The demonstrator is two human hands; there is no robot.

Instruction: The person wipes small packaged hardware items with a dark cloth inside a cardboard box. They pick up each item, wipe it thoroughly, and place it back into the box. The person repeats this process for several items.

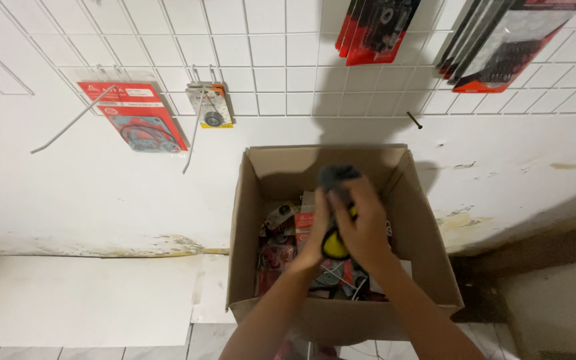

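- Head view: a packaged item [337,245], yellow and dark with a grey upper part, sits at the centre of the frame, held over the open cardboard box [245,220].
- The left hand [316,237] has its fingers closed on the item's left side.
- The right hand [367,227] wraps its fingers over the item's top and right side, gripping it.
- Inside the box lie many red and clear packets [280,250], just below the hands.
- The box stands against a white wall, lower centre of the frame.
- On the wire grid [261,60] above hang a red gasket pack [138,120] at upper left, a small carded part [211,107] beside it, and red-edged blister packs [375,27] at the top and upper right.
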